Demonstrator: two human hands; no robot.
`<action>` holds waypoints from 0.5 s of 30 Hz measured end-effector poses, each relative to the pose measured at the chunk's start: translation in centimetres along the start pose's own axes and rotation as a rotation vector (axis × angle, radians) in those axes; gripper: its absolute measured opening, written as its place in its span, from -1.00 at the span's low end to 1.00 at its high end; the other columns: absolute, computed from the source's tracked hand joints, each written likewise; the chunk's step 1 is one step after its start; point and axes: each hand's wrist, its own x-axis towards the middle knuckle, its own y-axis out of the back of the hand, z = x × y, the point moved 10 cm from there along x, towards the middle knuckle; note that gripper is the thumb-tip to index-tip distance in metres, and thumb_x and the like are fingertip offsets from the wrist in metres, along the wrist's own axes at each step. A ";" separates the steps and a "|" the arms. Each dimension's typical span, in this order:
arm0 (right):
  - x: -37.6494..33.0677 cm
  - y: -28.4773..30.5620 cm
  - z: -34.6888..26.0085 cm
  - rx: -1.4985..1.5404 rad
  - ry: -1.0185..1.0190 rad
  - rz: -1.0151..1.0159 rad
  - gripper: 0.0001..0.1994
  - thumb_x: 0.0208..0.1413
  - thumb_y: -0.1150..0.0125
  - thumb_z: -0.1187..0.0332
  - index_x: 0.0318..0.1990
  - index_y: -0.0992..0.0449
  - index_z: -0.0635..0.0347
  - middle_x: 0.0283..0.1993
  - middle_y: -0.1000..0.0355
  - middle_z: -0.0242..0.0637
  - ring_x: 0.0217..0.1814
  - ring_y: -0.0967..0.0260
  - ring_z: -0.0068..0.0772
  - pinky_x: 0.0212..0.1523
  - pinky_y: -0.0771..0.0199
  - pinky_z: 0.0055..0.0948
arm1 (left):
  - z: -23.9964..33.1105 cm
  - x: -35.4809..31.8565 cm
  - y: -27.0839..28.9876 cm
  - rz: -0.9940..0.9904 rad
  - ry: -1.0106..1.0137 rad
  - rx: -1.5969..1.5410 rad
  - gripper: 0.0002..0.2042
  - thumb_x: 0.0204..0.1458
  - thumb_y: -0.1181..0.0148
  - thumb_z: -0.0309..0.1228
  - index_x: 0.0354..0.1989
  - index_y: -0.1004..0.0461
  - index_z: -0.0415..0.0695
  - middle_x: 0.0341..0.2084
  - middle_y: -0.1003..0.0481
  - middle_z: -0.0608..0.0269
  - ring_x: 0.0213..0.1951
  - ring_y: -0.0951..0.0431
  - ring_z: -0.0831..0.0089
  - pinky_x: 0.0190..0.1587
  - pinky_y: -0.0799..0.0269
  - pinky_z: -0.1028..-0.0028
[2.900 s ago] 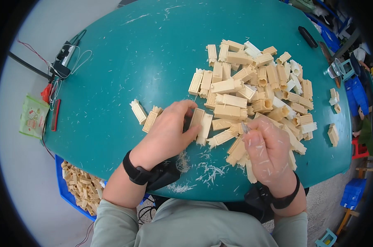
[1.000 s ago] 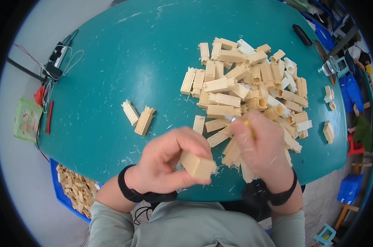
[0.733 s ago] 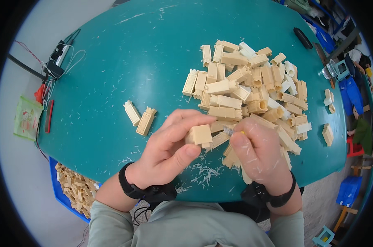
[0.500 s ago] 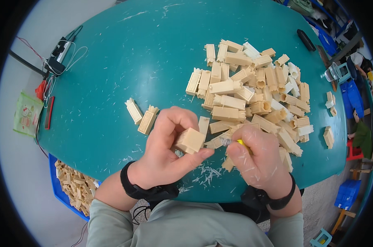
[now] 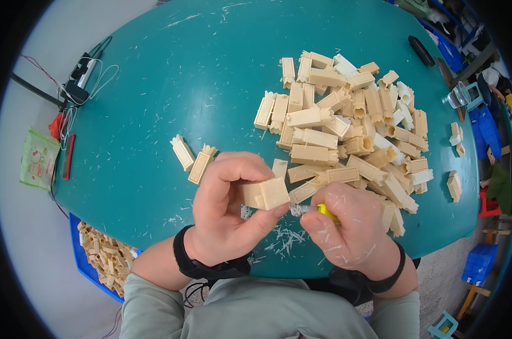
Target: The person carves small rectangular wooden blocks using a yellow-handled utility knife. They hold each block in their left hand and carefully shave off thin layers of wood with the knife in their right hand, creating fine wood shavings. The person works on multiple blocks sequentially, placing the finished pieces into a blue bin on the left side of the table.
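My left hand is closed around a beige box-shaped plastic piece, with its flat end turned toward my right hand. My right hand grips a yellow-handled trimming knife. Pale curled shavings cling to the knife's tip and hide the blade. That tip sits right beside the lower right corner of the piece; whether they touch I cannot tell. Thin white shavings litter the table below and stick to my right hand. Two similar pieces lie just beyond my left hand.
A large heap of beige and white hollow pieces covers the table's right half. A few lie apart at the right edge. At the left edge are a power strip and a red stick-like tool. A blue bin of pieces stands lower left.
My right hand has moved left, bringing the knife tip up close to the piece. My left hand has turned the piece slightly and shifted it a little to the right.
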 end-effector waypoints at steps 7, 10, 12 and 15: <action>0.0 -0.1 0.2 -0.012 -0.020 0.000 -0.73 -0.06 -0.27 0.26 -0.54 -0.32 0.20 -0.66 -0.27 -0.29 -0.72 -0.22 -0.31 -0.72 -0.18 -0.46 | 0.4 -0.1 0.1 0.010 -0.037 0.060 -0.61 -0.23 -0.26 -0.66 -0.20 -0.25 -0.25 -0.27 -0.29 0.14 -0.29 -0.37 0.50 -0.27 -0.32 0.57; 0.1 -0.1 0.2 -0.019 -0.028 -0.009 -0.73 -0.05 -0.26 0.25 -0.54 -0.32 0.20 -0.65 -0.27 -0.29 -0.73 -0.22 -0.31 -0.72 -0.17 -0.46 | 0.5 -0.2 0.1 0.007 -0.054 0.085 -0.61 -0.23 -0.26 -0.66 -0.20 -0.25 -0.25 -0.26 -0.29 0.13 -0.30 -0.38 0.49 -0.28 -0.34 0.57; 0.1 -0.2 0.2 -0.021 -0.032 -0.013 -0.73 -0.05 -0.26 0.25 -0.54 -0.32 0.20 -0.65 -0.27 -0.29 -0.72 -0.22 -0.31 -0.72 -0.17 -0.45 | 0.5 -0.2 0.1 0.003 -0.048 0.089 -0.61 -0.23 -0.27 -0.65 -0.20 -0.26 -0.24 -0.26 -0.31 0.12 -0.30 -0.39 0.48 -0.29 -0.35 0.56; 0.0 -0.1 0.4 -0.013 -0.035 -0.002 -0.72 -0.06 -0.26 0.24 -0.55 -0.32 0.20 -0.66 -0.26 -0.29 -0.72 -0.22 -0.31 -0.72 -0.17 -0.44 | 0.5 -0.2 -0.1 -0.021 -0.030 0.081 -0.62 -0.24 -0.28 -0.65 -0.21 -0.28 -0.23 -0.27 -0.34 0.11 -0.31 -0.41 0.46 -0.29 -0.35 0.55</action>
